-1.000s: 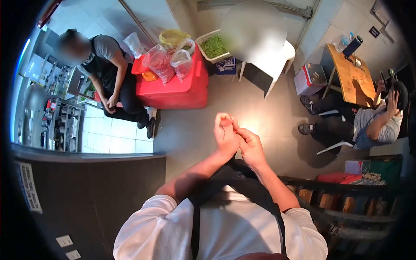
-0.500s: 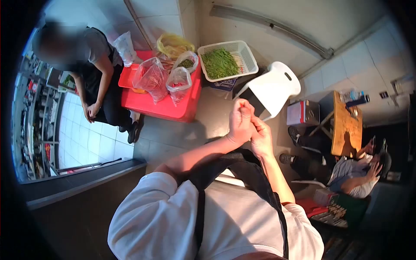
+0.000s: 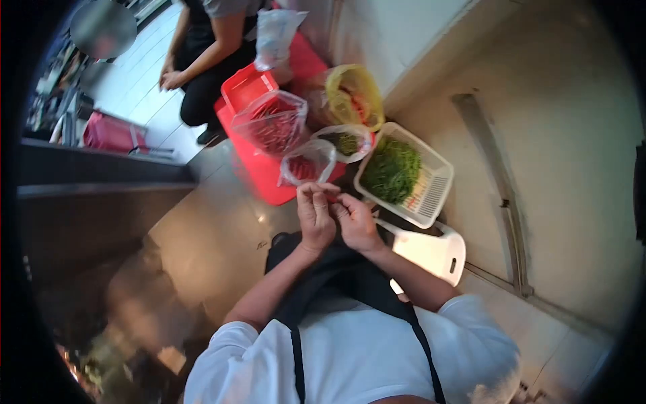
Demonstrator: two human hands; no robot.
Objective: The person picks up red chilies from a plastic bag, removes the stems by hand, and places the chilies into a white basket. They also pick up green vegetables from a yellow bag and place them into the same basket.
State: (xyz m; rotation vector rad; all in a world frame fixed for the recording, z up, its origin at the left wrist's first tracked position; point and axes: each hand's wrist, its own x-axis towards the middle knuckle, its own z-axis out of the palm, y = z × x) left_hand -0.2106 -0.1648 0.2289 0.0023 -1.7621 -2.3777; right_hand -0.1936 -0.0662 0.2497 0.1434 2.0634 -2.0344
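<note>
My left hand [image 3: 316, 219] and my right hand [image 3: 358, 223] meet in front of my apron, fingertips drawn together in a pinch. A small reddish bit shows between them, too small to name; the fingers hide the rest. Just beyond the fingertips is a clear plastic bag [image 3: 307, 163] with red pieces inside. Behind it sit a larger clear bag [image 3: 272, 124] of reddish strips, a bag of green pieces [image 3: 348, 143] and a yellow bag [image 3: 354, 97]. They rest on a red table [image 3: 266, 183]. To their right, a white basket [image 3: 437, 192] holds leafy greens [image 3: 393, 168].
A white stool [image 3: 431, 254] stands below the basket, near my right forearm. On the table's far side are a red tray [image 3: 247, 87] and a white-filled bag [image 3: 277, 39]. A person in a dark apron [image 3: 215, 60] sits at the back left. A wall [image 3: 558, 155] rises on the right.
My view has turned, bringing the red table and basket in front of me. Both hands have gone from near the stool to the front bag, still close together.
</note>
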